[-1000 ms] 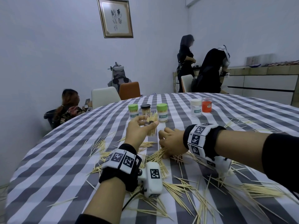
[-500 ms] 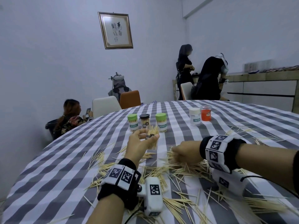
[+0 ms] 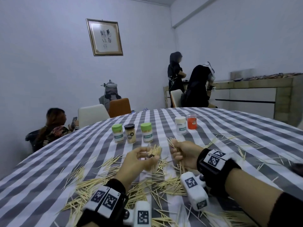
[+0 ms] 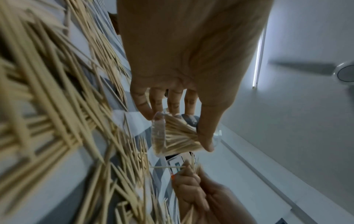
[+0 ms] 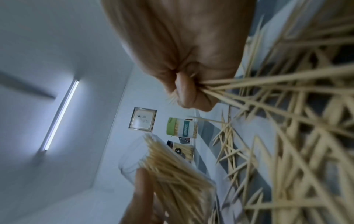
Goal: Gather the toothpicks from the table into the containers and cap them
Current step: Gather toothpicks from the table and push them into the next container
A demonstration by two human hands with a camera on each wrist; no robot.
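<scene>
My left hand [image 3: 141, 159] grips a clear open container [image 3: 153, 158] part full of toothpicks, held upright just above the table. The left wrist view shows the same container [image 4: 172, 134] between thumb and fingers. To its right my right hand [image 3: 182, 153] is closed in a fist round a bunch of toothpicks [image 3: 172, 142], lifted off the cloth; in the right wrist view that bunch [image 5: 239, 89] fans out of the fist. Many loose toothpicks [image 3: 147, 182] lie scattered on the checked tablecloth [image 3: 49, 169] below both hands.
Behind my hands stand capped containers: two green-lidded [image 3: 117, 133] [image 3: 146, 132], a black-lidded one [image 3: 130, 133], a white one [image 3: 180, 125] and a red jar [image 3: 192, 121]. More toothpicks [image 3: 229, 141] lie at the right. Three persons and chairs are beyond the table.
My right hand left the pile on the cloth, closed round a bunch of toothpicks and rose toward the container. My left hand kept hold of the container.
</scene>
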